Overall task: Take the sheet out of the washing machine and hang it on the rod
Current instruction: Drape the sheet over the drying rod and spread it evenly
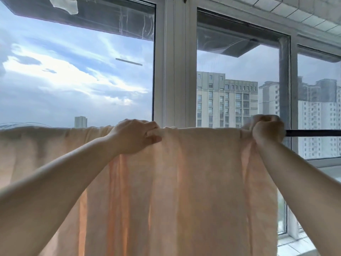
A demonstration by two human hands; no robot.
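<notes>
Peach cotton sheet (184,182) hangs draped over the thin black metal rod (313,133) before the white-framed window (173,71), my left hand (134,135) pinching its top fold and my right hand (266,131) fisted round its bunched edge.

Dark rod (313,133) under draped peach sheet (193,172)

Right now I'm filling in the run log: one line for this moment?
stage: spreading | sheet: draped over rod | left hand: pinches top fold | right hand: grips bunched edge
</notes>
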